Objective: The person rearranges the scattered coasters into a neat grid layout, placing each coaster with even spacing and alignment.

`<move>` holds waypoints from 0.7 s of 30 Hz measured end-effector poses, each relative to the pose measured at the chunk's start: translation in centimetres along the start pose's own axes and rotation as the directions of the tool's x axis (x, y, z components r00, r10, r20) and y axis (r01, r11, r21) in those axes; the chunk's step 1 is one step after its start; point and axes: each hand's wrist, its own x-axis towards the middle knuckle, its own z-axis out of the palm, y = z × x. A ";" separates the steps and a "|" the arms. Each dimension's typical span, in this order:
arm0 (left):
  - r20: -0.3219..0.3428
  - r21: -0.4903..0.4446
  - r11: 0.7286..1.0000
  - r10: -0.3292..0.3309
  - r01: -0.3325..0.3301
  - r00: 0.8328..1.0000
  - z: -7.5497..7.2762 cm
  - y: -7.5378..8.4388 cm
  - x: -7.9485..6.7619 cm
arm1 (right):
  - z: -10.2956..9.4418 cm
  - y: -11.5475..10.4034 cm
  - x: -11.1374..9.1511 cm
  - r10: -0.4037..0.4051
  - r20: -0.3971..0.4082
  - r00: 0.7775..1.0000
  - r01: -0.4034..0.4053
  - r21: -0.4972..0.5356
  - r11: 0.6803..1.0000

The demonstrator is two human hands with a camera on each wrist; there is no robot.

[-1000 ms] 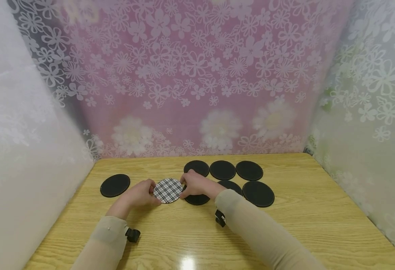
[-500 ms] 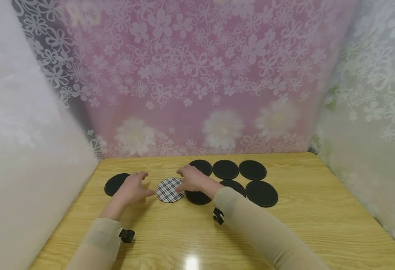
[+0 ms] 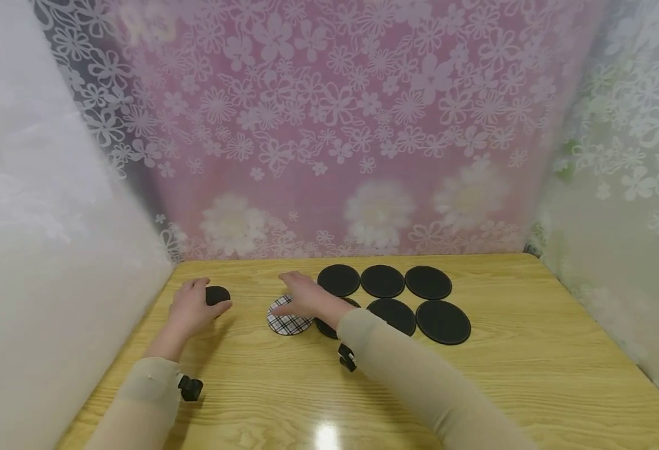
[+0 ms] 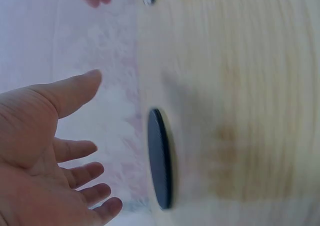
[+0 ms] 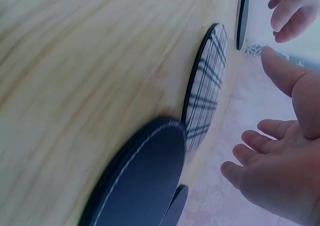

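Observation:
My left hand point(image 3: 191, 307) hovers over the lone black round coaster point(image 3: 217, 295) at the left of the table, partly covering it in the head view. The left wrist view shows its fingers spread and apart from that coaster point(image 4: 160, 158). Above the plaid black-and-white coaster point(image 3: 287, 325) hangs my right hand point(image 3: 307, 298), its fingers loosely extended and holding nothing. In the right wrist view the plaid coaster point(image 5: 207, 83) lies flat, touching or nearly touching a black stitched-edge coaster point(image 5: 145, 171).
Several black coasters lie in two rows at the centre right, among them a back-row one point(image 3: 382, 281) and a front-row one point(image 3: 443, 322). Floral curtains point(image 3: 341, 156) enclose the back and sides of the wooden table point(image 3: 284, 387).
Both hands have let go of the plaid coaster. My left hand has moved left to the lone black coaster; my right hand has lifted slightly and shifted left over the plaid one.

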 end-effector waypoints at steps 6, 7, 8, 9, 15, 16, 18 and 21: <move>0.035 -0.012 0.999 -0.049 0.050 0.998 0.0 -2.8 0.1 | 0.9 -1.2 0.0 -0.027 0.004 1.000 0.027 -0.015 1.000; 0.044 -0.011 0.998 -0.058 0.059 0.997 0.0 -3.1 0.1 | 1.1 -1.3 0.0 -0.027 0.005 1.000 0.027 -0.020 0.999; 0.053 -0.010 0.998 -0.069 0.069 0.996 0.0 -3.4 0.1 | 1.3 -1.4 0.0 -0.027 0.005 1.000 0.027 -0.020 0.999; 0.060 -0.008 0.997 -0.078 0.079 0.995 0.0 -3.6 0.1 | 1.4 -1.5 0.0 -0.029 0.007 1.000 0.030 -0.022 0.999; 0.080 0.029 0.991 -0.135 0.133 0.988 -0.2 -3.9 0.1 | 1.9 -2.0 0.4 -0.040 0.019 0.999 0.040 -0.050 0.998; 0.081 0.036 0.989 -0.143 0.140 0.986 -0.2 -3.9 0.2 | 2.0 -2.0 0.4 -0.039 0.020 0.999 0.040 -0.058 0.998; 0.085 0.047 0.988 -0.153 0.149 0.985 0.0 -3.9 0.3 | 2.2 -2.1 0.5 -0.029 0.022 0.999 0.031 -0.066 0.997; 0.088 0.054 0.986 -0.162 0.158 0.983 0.2 -4.0 0.7 | 2.5 -2.1 0.7 -0.024 0.020 1.000 0.025 -0.080 0.997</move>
